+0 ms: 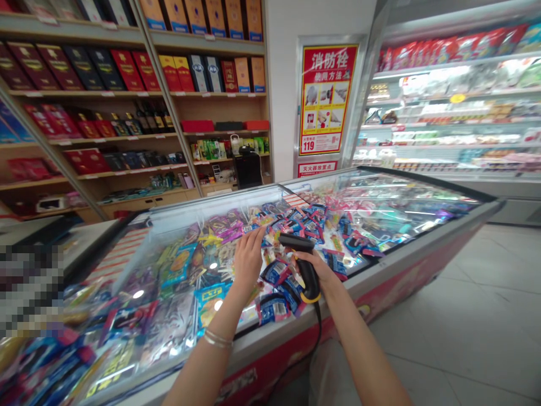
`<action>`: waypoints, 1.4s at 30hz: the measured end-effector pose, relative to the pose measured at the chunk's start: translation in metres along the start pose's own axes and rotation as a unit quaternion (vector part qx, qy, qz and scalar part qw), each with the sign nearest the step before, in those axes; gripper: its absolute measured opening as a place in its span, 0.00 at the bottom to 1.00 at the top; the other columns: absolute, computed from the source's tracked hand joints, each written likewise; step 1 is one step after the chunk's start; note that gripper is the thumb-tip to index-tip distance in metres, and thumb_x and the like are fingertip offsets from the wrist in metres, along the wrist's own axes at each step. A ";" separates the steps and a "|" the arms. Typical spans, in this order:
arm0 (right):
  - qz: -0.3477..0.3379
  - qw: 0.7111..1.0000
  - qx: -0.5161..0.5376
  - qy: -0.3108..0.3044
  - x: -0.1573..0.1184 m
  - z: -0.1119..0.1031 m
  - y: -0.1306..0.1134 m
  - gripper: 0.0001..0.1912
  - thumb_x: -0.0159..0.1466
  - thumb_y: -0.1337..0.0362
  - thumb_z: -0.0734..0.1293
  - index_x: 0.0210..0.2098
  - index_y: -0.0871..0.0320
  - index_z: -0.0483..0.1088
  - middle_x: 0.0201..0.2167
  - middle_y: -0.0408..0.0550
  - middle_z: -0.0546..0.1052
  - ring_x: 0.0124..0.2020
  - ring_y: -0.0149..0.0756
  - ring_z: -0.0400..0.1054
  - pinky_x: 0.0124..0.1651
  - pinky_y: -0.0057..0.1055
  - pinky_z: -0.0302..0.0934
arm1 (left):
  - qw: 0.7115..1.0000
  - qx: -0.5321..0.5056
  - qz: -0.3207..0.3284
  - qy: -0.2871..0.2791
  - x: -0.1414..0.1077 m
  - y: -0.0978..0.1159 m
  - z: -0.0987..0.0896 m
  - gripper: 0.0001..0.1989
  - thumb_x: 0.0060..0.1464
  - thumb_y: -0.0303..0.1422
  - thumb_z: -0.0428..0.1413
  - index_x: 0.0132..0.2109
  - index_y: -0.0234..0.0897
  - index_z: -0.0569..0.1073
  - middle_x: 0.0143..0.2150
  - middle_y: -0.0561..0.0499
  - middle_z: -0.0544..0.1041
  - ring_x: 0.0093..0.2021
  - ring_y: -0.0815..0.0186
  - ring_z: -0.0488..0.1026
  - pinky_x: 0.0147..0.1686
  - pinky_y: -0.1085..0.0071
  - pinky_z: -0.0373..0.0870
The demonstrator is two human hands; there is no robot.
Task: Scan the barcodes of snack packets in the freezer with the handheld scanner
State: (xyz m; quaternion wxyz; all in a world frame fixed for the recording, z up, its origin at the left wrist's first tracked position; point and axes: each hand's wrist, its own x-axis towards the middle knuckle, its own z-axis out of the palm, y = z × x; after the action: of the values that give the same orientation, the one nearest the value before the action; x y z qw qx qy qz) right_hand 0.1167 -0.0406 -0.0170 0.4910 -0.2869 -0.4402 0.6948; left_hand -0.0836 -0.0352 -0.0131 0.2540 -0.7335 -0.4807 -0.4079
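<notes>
Reaching over the near rim point(422, 251) of a freezer, wearing a bracelet point(217, 339) on the left wrist. Trailing a black cord point(318, 330) down past the rim, probably with slack for turning. Gripping a black scanner point(310, 277) by its handle in the right hand point(324, 273), with fingers curled around it, presumably for steady aiming. Holding the scanner over loose blue packets point(270, 309), with its head seemingly pointing left. Stretching the left hand point(249, 254) out just left of the scanner, with fingers long and narrowly spaced, apparently holding nothing; not showing clearly any contact with the wrappers. Facing, farther off on the left, shelves point(211, 95) of upright boxes point(135, 70), likely standing so for showing their fronts. Meeting, beyond the freezer, a red poster point(327, 101), and at far right a lit fridge point(460, 180).
</notes>
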 end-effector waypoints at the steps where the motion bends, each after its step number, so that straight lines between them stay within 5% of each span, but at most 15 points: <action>1: 0.000 1.000 -0.002 -0.002 0.000 0.000 0.000 0.16 0.50 0.61 0.72 0.35 0.64 0.76 0.17 0.43 0.71 0.15 0.27 0.62 0.19 0.24 0.58 | 1.000 -0.002 0.001 -0.003 0.000 0.000 0.000 0.24 0.58 0.22 0.43 0.61 0.37 0.64 0.54 0.44 0.74 0.52 0.59 0.69 0.52 0.62 0.64; 15: 0.002 0.999 0.007 0.038 -0.005 0.006 -0.016 0.13 0.51 0.62 0.71 0.35 0.62 0.76 0.20 0.44 0.75 0.16 0.27 0.64 0.17 0.22 0.59 | 1.000 -0.016 -0.011 -0.022 0.003 -0.005 -0.006 0.24 0.57 0.21 0.43 0.59 0.35 0.66 0.53 0.43 0.74 0.52 0.58 0.68 0.52 0.60 0.65; 22: -0.015 1.000 0.008 -0.002 -0.019 0.060 -0.031 0.11 0.52 0.63 0.70 0.34 0.61 0.74 0.22 0.44 0.75 0.16 0.26 0.64 0.16 0.21 0.60 | 0.998 -0.004 -0.051 0.031 -0.004 -0.012 -0.083 0.22 0.59 0.24 0.43 0.58 0.37 0.66 0.53 0.43 0.73 0.52 0.60 0.68 0.54 0.62 0.65; 34: 0.043 0.990 -0.008 -0.138 -0.013 0.204 0.050 0.11 0.52 0.62 0.70 0.33 0.62 0.76 0.22 0.45 0.76 0.16 0.26 0.65 0.17 0.21 0.61 | 0.954 0.128 -0.253 0.101 -0.102 -0.119 -0.237 0.20 0.58 0.28 0.47 0.57 0.36 0.68 0.52 0.41 0.72 0.54 0.56 0.67 0.55 0.60 0.64; 38: 0.072 0.985 0.000 -0.158 -0.010 0.240 0.079 0.12 0.53 0.62 0.70 0.34 0.62 0.77 0.23 0.46 0.77 0.16 0.26 0.65 0.18 0.22 0.60 | 0.923 0.155 -0.320 0.147 -0.123 -0.147 -0.265 0.21 0.58 0.31 0.48 0.58 0.35 0.66 0.52 0.40 0.72 0.54 0.56 0.68 0.54 0.60 0.65; 42: 0.129 0.976 0.001 -0.173 -0.003 0.267 0.105 0.13 0.53 0.61 0.69 0.35 0.63 0.77 0.20 0.45 0.75 0.15 0.26 0.63 0.17 0.22 0.58 | 0.895 0.180 -0.374 0.163 -0.150 -0.168 -0.268 0.21 0.60 0.33 0.47 0.59 0.32 0.65 0.53 0.36 0.71 0.55 0.55 0.68 0.55 0.58 0.65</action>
State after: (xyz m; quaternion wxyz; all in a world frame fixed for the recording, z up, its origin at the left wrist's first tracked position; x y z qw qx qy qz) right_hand -0.1490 -0.1452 0.0086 0.3141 -0.2165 -0.4770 0.7918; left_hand -0.3627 -0.2461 0.0016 0.2857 -0.3645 -0.7365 -0.4931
